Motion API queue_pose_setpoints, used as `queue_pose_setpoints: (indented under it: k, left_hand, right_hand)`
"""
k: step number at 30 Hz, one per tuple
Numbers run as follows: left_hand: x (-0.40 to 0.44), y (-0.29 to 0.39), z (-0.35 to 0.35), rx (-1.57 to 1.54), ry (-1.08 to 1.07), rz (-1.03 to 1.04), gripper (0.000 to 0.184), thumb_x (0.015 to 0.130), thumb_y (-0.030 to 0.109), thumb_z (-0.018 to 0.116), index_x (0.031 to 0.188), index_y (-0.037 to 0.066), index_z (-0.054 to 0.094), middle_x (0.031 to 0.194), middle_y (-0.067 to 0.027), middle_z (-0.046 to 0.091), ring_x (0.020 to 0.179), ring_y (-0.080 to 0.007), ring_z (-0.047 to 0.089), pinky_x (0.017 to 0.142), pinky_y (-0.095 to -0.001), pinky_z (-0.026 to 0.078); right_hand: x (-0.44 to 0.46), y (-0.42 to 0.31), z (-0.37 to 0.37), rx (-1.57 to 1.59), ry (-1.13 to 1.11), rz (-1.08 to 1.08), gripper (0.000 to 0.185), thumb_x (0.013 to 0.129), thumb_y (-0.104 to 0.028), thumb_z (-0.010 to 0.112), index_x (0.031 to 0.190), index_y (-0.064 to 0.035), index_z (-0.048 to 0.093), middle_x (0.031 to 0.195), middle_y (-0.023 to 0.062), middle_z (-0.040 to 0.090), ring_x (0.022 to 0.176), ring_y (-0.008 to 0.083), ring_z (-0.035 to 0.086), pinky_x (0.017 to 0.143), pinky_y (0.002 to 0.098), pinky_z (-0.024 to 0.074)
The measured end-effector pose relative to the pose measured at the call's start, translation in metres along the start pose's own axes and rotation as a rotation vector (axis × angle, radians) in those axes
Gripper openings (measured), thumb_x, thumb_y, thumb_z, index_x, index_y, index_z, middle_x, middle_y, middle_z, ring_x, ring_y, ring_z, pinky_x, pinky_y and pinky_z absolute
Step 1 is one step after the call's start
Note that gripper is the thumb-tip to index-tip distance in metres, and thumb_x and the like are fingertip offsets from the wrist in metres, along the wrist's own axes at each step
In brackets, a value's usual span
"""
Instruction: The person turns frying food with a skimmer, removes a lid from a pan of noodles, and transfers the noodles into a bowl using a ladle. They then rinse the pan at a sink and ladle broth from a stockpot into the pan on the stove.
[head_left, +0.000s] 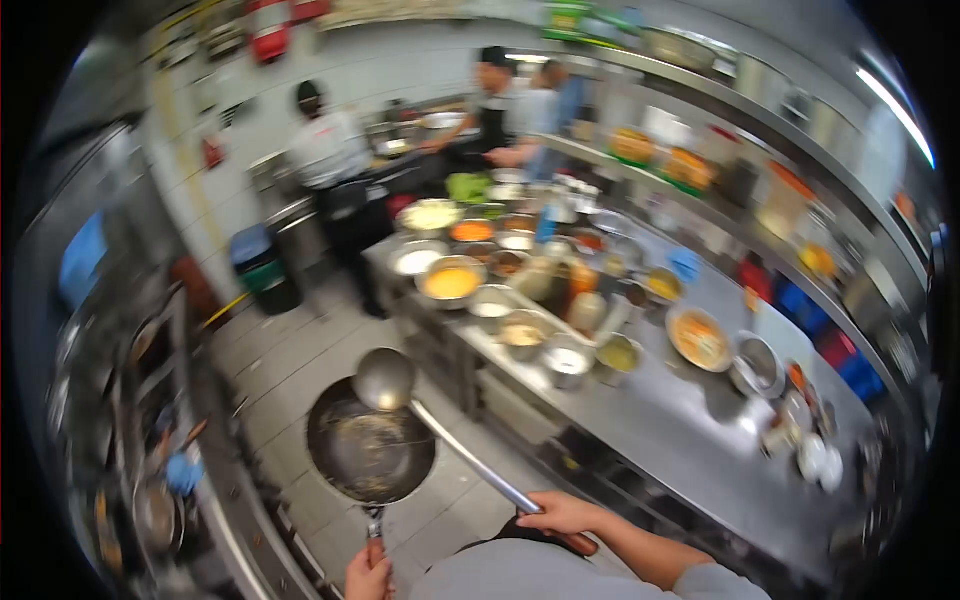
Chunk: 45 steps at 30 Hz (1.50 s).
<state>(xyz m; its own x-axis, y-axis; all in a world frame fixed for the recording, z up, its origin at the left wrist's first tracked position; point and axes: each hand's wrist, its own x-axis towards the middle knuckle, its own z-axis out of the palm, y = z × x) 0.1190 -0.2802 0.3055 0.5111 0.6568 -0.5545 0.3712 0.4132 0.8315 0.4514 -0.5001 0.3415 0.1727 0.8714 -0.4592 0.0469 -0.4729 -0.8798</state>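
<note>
Between the cooking range (245, 530) and the steel surface (680, 430): wok (365, 450) and ladle (465, 460), both held over the tiled floor (280, 440), in front of the wearer.
Wok, long axis: nearly straight away from the body; handle (375, 528) points back toward the wearer, pan forward, open side toward the camera.
Wok, inside: dark metal, brownish residue across the bottom.
Ladle, long axis: oblique; scoop (385, 378) points forward and left, pale shaft runs back and right to a brown grip near the body.
Scoop against wok: overlaps the far right rim in view; contact cannot be told.
Left hand (369, 575): clamped round the wok's handle.
Right hand (558, 514): fingers wrapped round the ladle's shaft; brown grip projects behind the hand.
Hands, relative: well apart, one per tool.
Surface, far part: clustered bowls, among them one with yellow contents (452, 282) and one with orange (472, 232).
Surface, right part: large bowl of orange-toned food (699, 338), metal bowl (758, 365) just beside it.
Shelf (720, 222): runs above the surface, containers along it; labels too blurred to read.
People, background: person in a white top (335, 150); another in a black cap (493, 100), beyond the bowls.
</note>
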Motion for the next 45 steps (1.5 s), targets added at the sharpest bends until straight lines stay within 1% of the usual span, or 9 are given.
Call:
queue_pose_setpoints:
  k: [8, 12, 16, 19, 22, 28, 33, 36, 45]
  left_hand:
    - [0.006, -0.014, -0.034, -0.26, 0.117, -0.062, 0.02, 0.089, 0.009, 0.063, 0.105, 0.001, 0.055, 0.067, -0.0003, 0.053, 0.047, -0.0096, 0.053, 0.042, -0.025, 0.043]
    - [0.054, -0.015, -0.054, -0.231, 0.199, -0.062, 0.023, 0.089, 0.02, 0.069, 0.099, 0.003, 0.056, 0.065, -0.0016, 0.054, 0.046, -0.0103, 0.051, 0.04, -0.028, 0.04]
    - [0.106, 0.037, -0.077, -0.249, 0.219, -0.075, 0.02, 0.09, 0.019, 0.067, 0.097, 0.005, 0.054, 0.066, 0.0017, 0.053, 0.047, -0.0075, 0.05, 0.041, -0.025, 0.039]
    - [0.161, 0.065, -0.095, -0.273, 0.238, -0.121, 0.017, 0.09, 0.016, 0.065, 0.098, 0.006, 0.054, 0.067, 0.0013, 0.052, 0.048, -0.0081, 0.05, 0.041, -0.0253, 0.04]
    - [0.209, 0.091, -0.117, -0.407, 0.266, -0.077, 0.019, 0.09, 0.013, 0.061, 0.105, 0.005, 0.054, 0.068, 0.0007, 0.053, 0.049, -0.0087, 0.051, 0.042, -0.0257, 0.041]
    - [0.272, 0.141, -0.145, -0.482, 0.383, -0.081, 0.031, 0.09, 0.012, 0.059, 0.119, 0.004, 0.052, 0.07, 0.001, 0.052, 0.049, -0.0084, 0.051, 0.042, -0.0254, 0.043]
    - [0.327, 0.188, -0.195, -0.506, 0.386, -0.058, 0.015, 0.091, 0.013, 0.059, 0.101, 0.006, 0.05, 0.07, 0.0005, 0.052, 0.047, -0.0077, 0.05, 0.04, -0.0245, 0.041]
    - [0.387, 0.199, -0.235, -0.469, 0.372, -0.055, 0.026, 0.09, 0.012, 0.059, 0.114, 0.003, 0.053, 0.074, -0.0004, 0.053, 0.049, -0.0088, 0.051, 0.039, -0.026, 0.041]
    - [0.567, 0.301, -0.382, -0.463, 0.226, -0.011, 0.023, 0.092, 0.015, 0.06, 0.111, 0.003, 0.053, 0.07, 0.0006, 0.052, 0.05, -0.0078, 0.051, 0.042, -0.0249, 0.041]
  right_hand:
    - [0.138, -0.055, 0.01, 0.023, -0.468, 0.207, 0.027, 0.093, -0.032, 0.065, 0.088, -0.0069, 0.056, 0.072, -0.0008, 0.055, 0.063, 0.0095, 0.052, 0.057, 0.0245, 0.0421]
    - [0.217, -0.086, 0.019, 0.006, -0.565, 0.248, 0.029, 0.093, -0.034, 0.064, 0.086, -0.0068, 0.058, 0.072, -0.0009, 0.056, 0.064, 0.0081, 0.052, 0.058, 0.0234, 0.04]
    - [0.313, -0.128, 0.016, -0.062, -0.552, 0.173, 0.025, 0.096, -0.028, 0.061, 0.093, -0.0039, 0.063, 0.073, -0.0001, 0.056, 0.067, 0.0088, 0.051, 0.061, 0.0226, 0.0414]
    - [0.389, -0.145, 0.006, 0.034, -0.574, -0.054, 0.029, 0.101, -0.029, 0.052, 0.103, -0.0028, 0.063, 0.08, 0.0007, 0.059, 0.069, 0.01, 0.052, 0.067, 0.023, 0.0432]
    - [0.445, -0.198, -0.008, 0.081, -0.569, 0.145, 0.045, 0.101, -0.03, 0.052, 0.136, -0.0025, 0.052, 0.095, 0.0046, 0.067, 0.079, 0.0099, 0.057, 0.074, 0.0242, 0.0479]
    - [0.548, -0.251, -0.01, 0.051, -0.672, 0.18, 0.047, 0.102, -0.024, 0.052, 0.143, -0.0028, 0.044, 0.11, 0.0048, 0.068, 0.081, 0.0114, 0.058, 0.075, 0.0252, 0.0499]
    - [0.623, -0.282, -0.006, 0.072, -0.623, 0.224, 0.046, 0.1, -0.017, 0.054, 0.142, -0.001, 0.044, 0.113, 0.0074, 0.066, 0.082, 0.0164, 0.06, 0.077, 0.03, 0.0515]
    - [0.682, -0.295, -0.005, 0.133, -0.621, 0.229, 0.044, 0.1, -0.016, 0.054, 0.14, -0.0004, 0.046, 0.111, 0.0089, 0.066, 0.082, 0.0176, 0.061, 0.076, 0.0312, 0.052]
    - [0.855, -0.389, 0.006, 0.212, -0.464, 0.252, 0.044, 0.098, -0.013, 0.057, 0.139, 0.0012, 0.046, 0.113, 0.0115, 0.065, 0.09, 0.0222, 0.067, 0.076, 0.0326, 0.0541]
